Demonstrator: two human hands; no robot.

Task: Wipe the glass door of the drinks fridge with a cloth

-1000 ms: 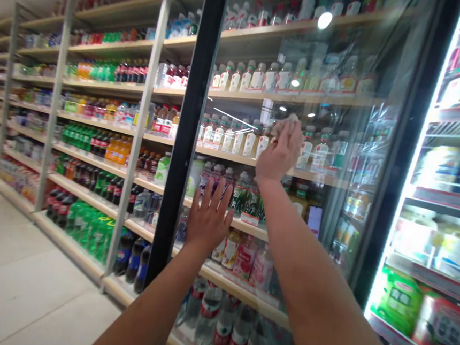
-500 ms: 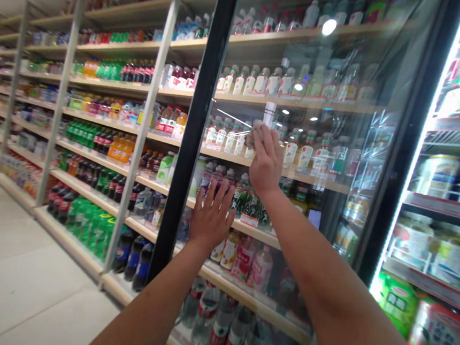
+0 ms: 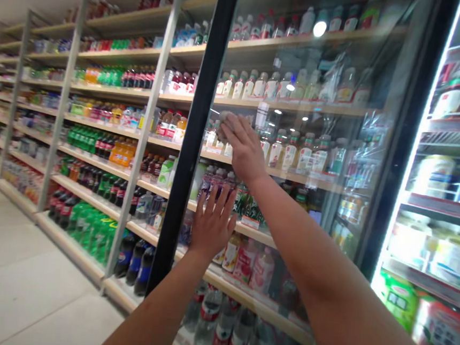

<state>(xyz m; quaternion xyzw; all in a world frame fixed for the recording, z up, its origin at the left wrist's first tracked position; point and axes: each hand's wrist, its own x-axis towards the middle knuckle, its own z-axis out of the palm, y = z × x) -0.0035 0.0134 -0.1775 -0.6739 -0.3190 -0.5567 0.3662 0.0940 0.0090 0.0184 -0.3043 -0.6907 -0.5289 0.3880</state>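
Observation:
A tall glass door with a black frame stands open in front of me, and store shelves show through it. My left hand lies flat on the glass with its fingers spread, near the frame at mid height. My right hand presses a small pale cloth against the glass higher up, fingers laid over it.
Long wooden shelves packed with drink bottles run along the aisle to the left. A lit cooler with cans and tubs stands open at the right. Pale floor tiles fill the lower left.
My right hand has slid the cloth leftward across the glass toward the black frame. My left hand has stayed in place on the glass.

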